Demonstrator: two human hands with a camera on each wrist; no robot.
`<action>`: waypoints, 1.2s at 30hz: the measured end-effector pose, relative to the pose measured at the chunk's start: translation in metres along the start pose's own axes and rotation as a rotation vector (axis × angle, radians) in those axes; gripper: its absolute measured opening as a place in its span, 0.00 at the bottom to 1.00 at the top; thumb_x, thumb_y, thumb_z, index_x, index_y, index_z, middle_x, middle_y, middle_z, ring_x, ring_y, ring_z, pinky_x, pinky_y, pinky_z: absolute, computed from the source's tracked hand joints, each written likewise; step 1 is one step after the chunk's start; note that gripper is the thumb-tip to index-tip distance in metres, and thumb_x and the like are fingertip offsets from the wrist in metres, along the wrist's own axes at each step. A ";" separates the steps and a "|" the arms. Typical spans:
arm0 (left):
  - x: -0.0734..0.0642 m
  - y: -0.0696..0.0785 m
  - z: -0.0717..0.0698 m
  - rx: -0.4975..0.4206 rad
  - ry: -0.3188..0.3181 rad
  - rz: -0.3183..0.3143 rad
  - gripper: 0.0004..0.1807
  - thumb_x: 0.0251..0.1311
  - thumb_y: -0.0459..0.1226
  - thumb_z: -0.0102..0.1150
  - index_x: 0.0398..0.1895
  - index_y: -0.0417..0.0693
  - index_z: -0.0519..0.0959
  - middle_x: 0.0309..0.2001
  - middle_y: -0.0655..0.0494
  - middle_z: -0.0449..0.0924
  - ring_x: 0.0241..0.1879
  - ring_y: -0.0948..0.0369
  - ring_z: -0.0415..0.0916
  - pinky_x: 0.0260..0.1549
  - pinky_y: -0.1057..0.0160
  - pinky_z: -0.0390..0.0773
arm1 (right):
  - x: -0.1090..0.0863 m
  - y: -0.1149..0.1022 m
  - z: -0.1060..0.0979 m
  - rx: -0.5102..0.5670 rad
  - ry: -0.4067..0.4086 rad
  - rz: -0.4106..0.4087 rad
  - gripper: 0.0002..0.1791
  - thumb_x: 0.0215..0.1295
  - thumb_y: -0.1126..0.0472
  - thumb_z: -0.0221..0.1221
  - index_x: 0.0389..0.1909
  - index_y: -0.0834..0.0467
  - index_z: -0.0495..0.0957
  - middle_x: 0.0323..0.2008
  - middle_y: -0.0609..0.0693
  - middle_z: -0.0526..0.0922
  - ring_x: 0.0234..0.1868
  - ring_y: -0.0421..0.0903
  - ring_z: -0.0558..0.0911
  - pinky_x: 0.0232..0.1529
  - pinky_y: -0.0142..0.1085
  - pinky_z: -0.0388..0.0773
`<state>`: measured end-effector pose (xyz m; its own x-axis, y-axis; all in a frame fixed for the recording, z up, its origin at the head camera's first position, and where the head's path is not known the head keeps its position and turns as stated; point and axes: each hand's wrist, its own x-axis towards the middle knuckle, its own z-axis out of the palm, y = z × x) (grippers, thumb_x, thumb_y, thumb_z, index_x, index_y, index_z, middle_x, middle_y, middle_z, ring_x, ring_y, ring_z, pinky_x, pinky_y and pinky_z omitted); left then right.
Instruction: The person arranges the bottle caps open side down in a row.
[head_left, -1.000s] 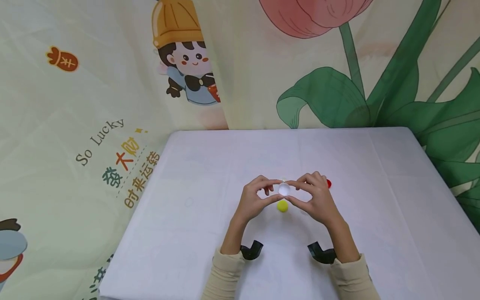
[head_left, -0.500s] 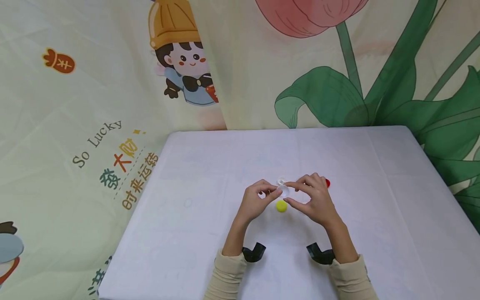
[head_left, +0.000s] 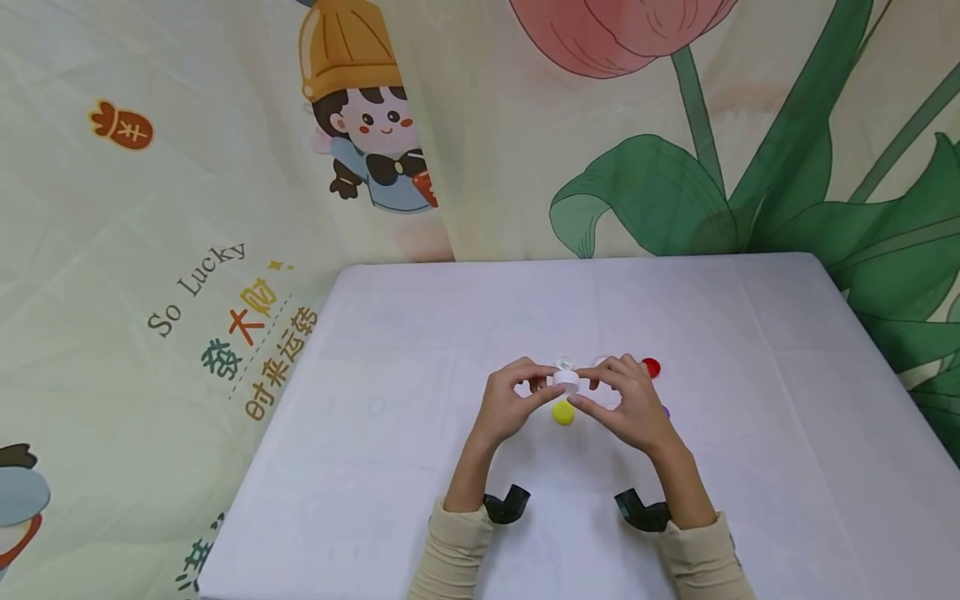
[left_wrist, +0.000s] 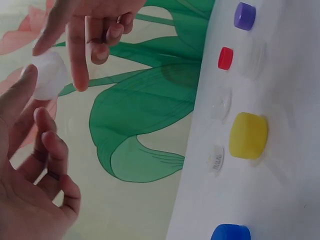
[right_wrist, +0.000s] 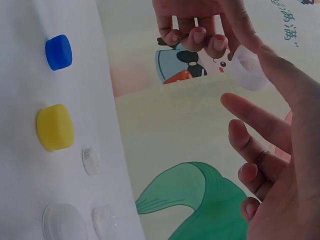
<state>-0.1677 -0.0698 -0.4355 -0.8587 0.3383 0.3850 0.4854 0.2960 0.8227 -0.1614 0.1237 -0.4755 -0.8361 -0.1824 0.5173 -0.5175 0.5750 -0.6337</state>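
A white bottle cap [head_left: 566, 382] is raised between both hands over the table. My left hand [head_left: 517, 392] pinches it between thumb and index finger, the other fingers loosely curled. My right hand [head_left: 628, 400] is at its other side. In the right wrist view the right thumb [right_wrist: 280, 67] meets the cap's edge, while the index finger stretches out just apart from it. A yellow bottle cap [head_left: 563, 412] lies on the table just below the raised cap. Clear caps [left_wrist: 216, 159] lie behind it.
On the white-covered table [head_left: 375, 500] lie a red cap [head_left: 651, 367], a purple cap [left_wrist: 245, 16] near the right hand and a blue cap [right_wrist: 59, 52] hidden in the head view by the left hand. A larger translucent cap [right_wrist: 65, 223] lies nearby. A printed backdrop hangs behind.
The white cap has been tilted between the fingers, so its side now faces the head camera. The left thumb shifted on it. The right hand moved slightly, uncovering more red and some purple.
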 end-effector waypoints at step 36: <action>-0.001 -0.022 0.001 0.070 0.002 0.200 0.19 0.42 0.35 0.69 0.42 0.42 0.80 0.24 0.56 0.72 0.26 0.59 0.67 0.25 0.70 0.65 | 0.002 -0.030 -0.016 0.190 0.043 0.038 0.15 0.45 0.66 0.67 0.38 0.61 0.81 0.22 0.51 0.75 0.31 0.42 0.64 0.32 0.24 0.57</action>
<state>-0.1777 -0.0753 -0.4547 -0.7443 0.3947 0.5387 0.6564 0.2840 0.6989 -0.1449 0.1190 -0.4460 -0.8494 -0.1271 0.5123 -0.5140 0.4197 -0.7481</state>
